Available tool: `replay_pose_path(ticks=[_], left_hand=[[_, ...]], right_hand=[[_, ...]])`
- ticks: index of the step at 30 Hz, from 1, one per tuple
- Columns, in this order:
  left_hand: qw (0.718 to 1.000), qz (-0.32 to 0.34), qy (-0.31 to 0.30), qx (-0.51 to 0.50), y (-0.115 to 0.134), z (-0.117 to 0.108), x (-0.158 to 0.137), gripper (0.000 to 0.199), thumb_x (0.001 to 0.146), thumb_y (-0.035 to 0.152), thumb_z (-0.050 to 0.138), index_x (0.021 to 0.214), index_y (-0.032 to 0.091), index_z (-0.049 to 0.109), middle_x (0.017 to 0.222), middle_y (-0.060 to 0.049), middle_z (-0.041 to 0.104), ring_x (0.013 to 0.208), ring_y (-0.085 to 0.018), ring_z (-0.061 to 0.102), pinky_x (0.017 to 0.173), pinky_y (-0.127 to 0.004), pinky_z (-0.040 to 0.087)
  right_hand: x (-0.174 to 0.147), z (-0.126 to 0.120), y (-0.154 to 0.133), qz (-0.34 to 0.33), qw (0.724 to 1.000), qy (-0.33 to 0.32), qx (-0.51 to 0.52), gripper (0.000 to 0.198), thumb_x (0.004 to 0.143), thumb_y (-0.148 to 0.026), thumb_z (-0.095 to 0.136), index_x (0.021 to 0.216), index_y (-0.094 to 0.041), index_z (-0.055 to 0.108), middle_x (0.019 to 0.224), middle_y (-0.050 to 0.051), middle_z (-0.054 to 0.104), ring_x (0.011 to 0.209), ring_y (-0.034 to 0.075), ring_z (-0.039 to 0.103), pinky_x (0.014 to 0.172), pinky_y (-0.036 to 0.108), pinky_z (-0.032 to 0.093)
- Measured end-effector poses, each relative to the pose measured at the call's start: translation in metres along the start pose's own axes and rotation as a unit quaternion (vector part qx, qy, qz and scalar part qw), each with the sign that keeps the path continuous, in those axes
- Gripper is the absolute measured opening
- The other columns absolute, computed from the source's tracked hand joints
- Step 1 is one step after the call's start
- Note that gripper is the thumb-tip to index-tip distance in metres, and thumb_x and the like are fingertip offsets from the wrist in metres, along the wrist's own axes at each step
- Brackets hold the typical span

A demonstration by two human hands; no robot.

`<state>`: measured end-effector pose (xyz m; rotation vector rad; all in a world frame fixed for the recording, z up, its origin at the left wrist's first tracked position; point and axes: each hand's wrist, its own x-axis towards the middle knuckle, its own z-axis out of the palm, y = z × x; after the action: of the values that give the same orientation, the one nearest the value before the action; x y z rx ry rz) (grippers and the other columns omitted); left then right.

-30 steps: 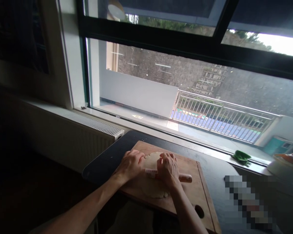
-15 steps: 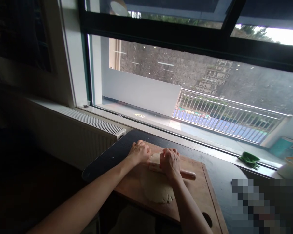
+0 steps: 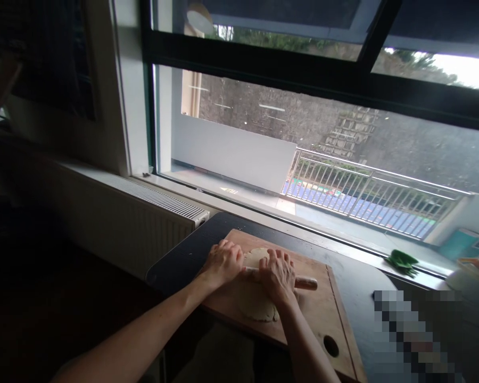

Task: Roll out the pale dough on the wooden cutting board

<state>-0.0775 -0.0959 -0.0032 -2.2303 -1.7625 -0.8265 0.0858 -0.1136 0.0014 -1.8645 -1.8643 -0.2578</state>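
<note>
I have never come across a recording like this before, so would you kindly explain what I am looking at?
Gladly. There is no machine here: these are a person's own bare hands, and every picture comes from one camera worn on the head, looking forward and down. A dark table stands by a window, and on it lies a wooden board. Flattened dough rests on the board, with a rolling pin across it. The right hand grips the pin, whose right end sticks out beyond it; the left hand covers the other end. The patch at lower right is pixelated, so I cannot say what it shows.
</note>
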Motion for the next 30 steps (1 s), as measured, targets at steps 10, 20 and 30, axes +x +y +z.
replay_pose_path(ticks=[10,20,30], left_hand=[[0.999,-0.036,-0.022,0.008,-0.006,0.008,0.014,0.024,0.085,0.026,0.039,0.082,0.021,0.063,0.089,-0.005,0.065,0.09,-0.021,0.055,0.076,-0.033,0.041],[0.997,-0.025,-0.053,0.049,-0.019,0.023,0.052,0.028,0.085,0.025,0.038,0.072,0.018,0.062,0.084,-0.008,0.064,0.084,-0.021,0.056,0.073,-0.032,0.041],[0.999,-0.015,0.005,0.037,0.007,0.007,0.027,0.025,0.086,0.019,0.038,0.072,0.018,0.059,0.082,-0.007,0.061,0.086,-0.02,0.054,0.08,-0.035,0.039]], right_hand=[[0.02,0.011,0.0,-0.018,1.0,0.012,0.016,0.028,0.09,-0.03,0.035,0.093,-0.023,0.062,0.097,0.006,0.062,0.099,0.022,0.047,0.087,0.034,0.029],[0.102,0.047,-0.01,-0.01,0.997,-0.075,0.015,0.031,0.087,-0.027,0.037,0.104,-0.019,0.061,0.104,0.01,0.061,0.103,0.024,0.046,0.084,0.034,0.031],[0.109,0.055,-0.009,-0.052,0.988,-0.146,0.009,0.027,0.083,-0.031,0.044,0.099,-0.018,0.062,0.103,0.013,0.06,0.099,0.027,0.05,0.08,0.037,0.035]])
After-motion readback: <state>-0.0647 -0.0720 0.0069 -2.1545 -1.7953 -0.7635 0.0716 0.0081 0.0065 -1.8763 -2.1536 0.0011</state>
